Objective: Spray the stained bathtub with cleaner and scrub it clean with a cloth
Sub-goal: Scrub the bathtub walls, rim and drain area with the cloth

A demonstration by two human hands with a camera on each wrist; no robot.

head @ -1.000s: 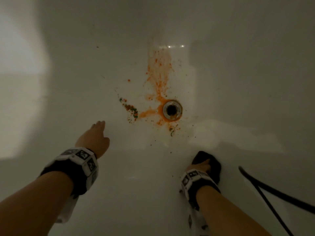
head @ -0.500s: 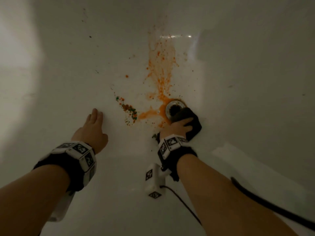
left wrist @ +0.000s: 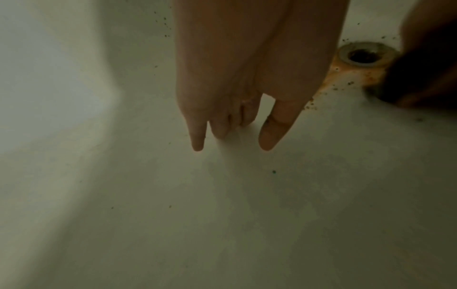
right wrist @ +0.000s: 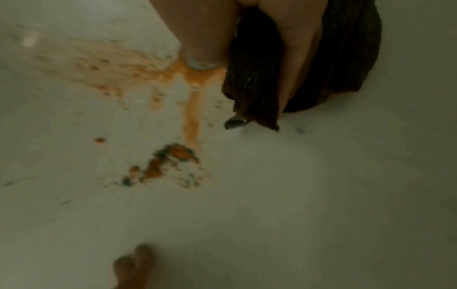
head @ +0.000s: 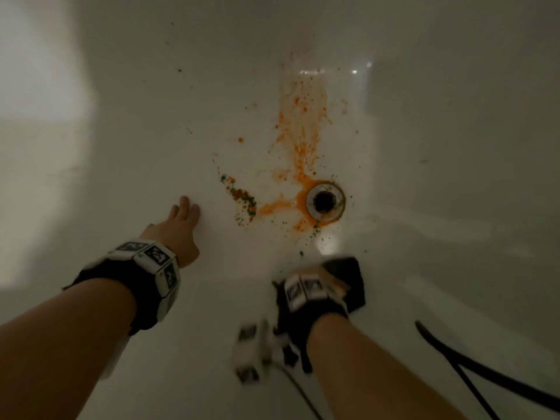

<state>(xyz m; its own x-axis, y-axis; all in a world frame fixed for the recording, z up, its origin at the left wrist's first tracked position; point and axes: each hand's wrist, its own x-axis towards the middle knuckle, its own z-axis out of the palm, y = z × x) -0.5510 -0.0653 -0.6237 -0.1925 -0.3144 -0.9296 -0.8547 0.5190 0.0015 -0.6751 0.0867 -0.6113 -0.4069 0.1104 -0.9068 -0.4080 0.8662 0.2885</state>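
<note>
1. Two hands are down in the white bathtub [head: 121, 165]: your left hand [head: 177, 234] lies flat on the tub floor, fingers [left wrist: 197, 135] straight and together, holding nothing.
2. Your right hand [head: 327, 280] presses a dark cloth [head: 353, 278] onto the tub floor; the fingers [right wrist: 294, 58] lie fairly straight over the bunched fabric, though the head view is blurred here.
3. The cloth sits on your side of the metal drain [head: 325, 201], near it but apart from it.
4. An orange stain [head: 303, 137] runs down the far wall to the drain and rings it, with a thin streak [right wrist: 191, 121] leading left.
5. At the end of that streak lies a clump of orange and green crumbs [head: 244, 201], between the drain and your left hand.
6. Dark specks [head: 318, 234] dot the floor around the drain.
7. A black cable [head: 472, 365] lies at your lower right.
</note>
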